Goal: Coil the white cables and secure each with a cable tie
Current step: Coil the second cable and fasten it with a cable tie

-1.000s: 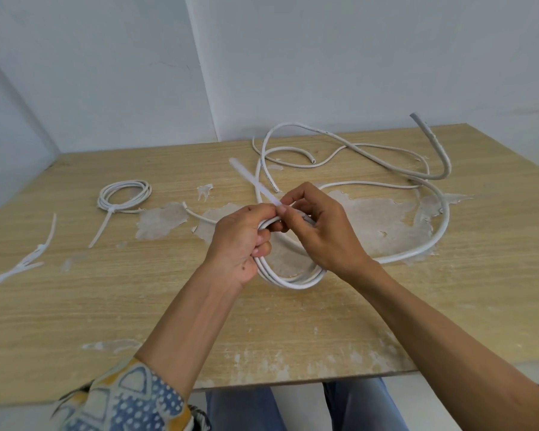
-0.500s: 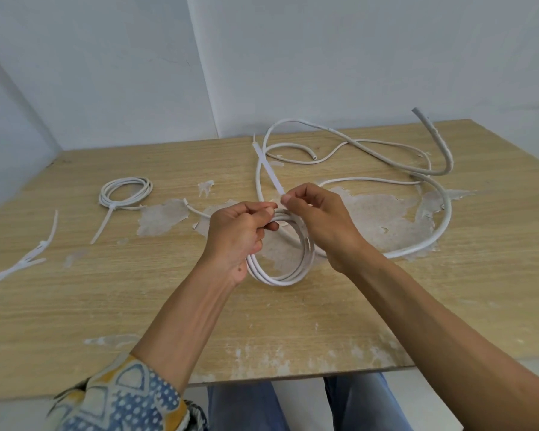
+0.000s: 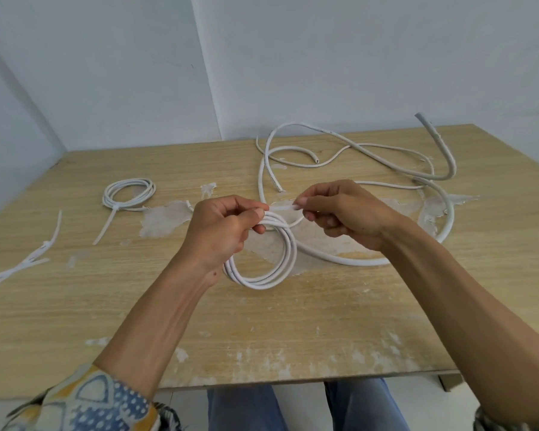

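One finished coil [image 3: 128, 194] at upper left of frame, flat on the bench [image 3: 293, 337], cinched at its lower edge by a tie with the tail trailing down-left.

Second coil [image 3: 263, 256] at centre frame, wound in about three turns, hanging below the left hand [image 3: 221, 231]. Left hand closed round the top of the turns, fingers curled. Right hand [image 3: 346, 213] just beside it, pinching a cable tie [image 3: 282, 207] between thumb and forefinger. Tie stretched level between the two hands, above the coil. Tie head hidden behind the left fingers, so no telling whether threaded or locked. Judged mid-fastening: winding done on this coil, cinching not yet confirmed.

Still to do, by the look of it: loose cables [image 3: 386, 157] at upper right, thin ones looping across each other, uncoiled. Thick cable [image 3: 445, 213] sweeping down the right side and curving back toward centre behind the held coil, one end rearing up off the bench. Judged well under half done.

Small bunch of white strips [image 3: 22, 265] at left edge, probably spare ties.

Bench: pale wood-grain top, veneer worn away in whitish patches at centre and right, more scuffing along the near edge.

Room: plain pale walls meeting in a corner at upper centre, nothing hung on them. Blue trousers below the near edge; patterned sleeve at bottom left.
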